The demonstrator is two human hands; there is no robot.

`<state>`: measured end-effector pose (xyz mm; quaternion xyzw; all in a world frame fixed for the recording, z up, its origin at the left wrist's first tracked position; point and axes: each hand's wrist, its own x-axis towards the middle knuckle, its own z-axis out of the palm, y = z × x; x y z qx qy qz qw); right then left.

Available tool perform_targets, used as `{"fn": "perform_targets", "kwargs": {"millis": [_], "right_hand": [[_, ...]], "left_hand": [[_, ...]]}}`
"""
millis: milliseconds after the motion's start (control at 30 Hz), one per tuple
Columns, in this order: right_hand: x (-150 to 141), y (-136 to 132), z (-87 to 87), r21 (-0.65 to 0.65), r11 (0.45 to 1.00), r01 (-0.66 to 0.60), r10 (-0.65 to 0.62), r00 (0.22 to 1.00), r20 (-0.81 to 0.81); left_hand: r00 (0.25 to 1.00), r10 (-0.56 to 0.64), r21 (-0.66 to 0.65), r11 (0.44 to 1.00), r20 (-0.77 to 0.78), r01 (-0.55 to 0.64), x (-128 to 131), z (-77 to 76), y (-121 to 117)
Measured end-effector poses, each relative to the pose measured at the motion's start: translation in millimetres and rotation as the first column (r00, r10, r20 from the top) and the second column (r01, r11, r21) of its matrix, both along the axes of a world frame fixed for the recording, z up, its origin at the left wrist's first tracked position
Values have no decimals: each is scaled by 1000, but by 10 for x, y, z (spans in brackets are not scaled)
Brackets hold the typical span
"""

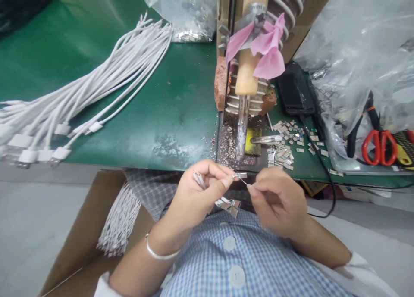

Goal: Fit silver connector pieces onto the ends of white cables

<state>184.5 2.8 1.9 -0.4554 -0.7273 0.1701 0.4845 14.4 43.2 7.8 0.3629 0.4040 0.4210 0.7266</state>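
Note:
My left hand (196, 198) is closed round several white cables (199, 180). Between its thumb and forefinger sits a small metal USB connector (240, 175), pointing right. More metal connectors (231, 207) hang below those fingers. A thin silvery wire (243, 182) runs from beside the pinched connector to my right hand (281, 202), whose thumb and forefinger pinch its end. Just above the hands, a wooden-handled soldering iron (247, 79) points down, a pink cloth (270, 49) tied round it. Whether the wire is solder or a cable strand, I cannot tell.
White USB cables (106, 79) lie bundled on the green table (187, 98). Loose connectors (284, 152), a yellow sponge (253, 137), a black phone (295, 90) and red-handled cutters (379, 148) are at right. More cables (119, 221) fill a cardboard box (80, 228) at lower left.

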Motion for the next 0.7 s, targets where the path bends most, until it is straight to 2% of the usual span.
{"fn": "perform_targets", "kwargs": {"millis": [100, 200, 433, 700], "right_hand": [[11, 41, 3, 69, 997, 34, -36, 999, 26], [7, 73, 15, 82, 996, 17, -20, 999, 38], [-17, 114, 29, 49, 998, 36, -34, 998, -45], [-16, 107, 61, 26, 999, 47, -45, 998, -44]], "left_hand": [[1000, 12, 22, 1000, -29, -12, 23, 26, 38], [999, 19, -6, 1000, -36, -19, 31, 38, 51], [1000, 9, -38, 999, -19, -10, 37, 40, 73], [1000, 24, -41, 999, -20, -25, 44, 93, 100]]}}
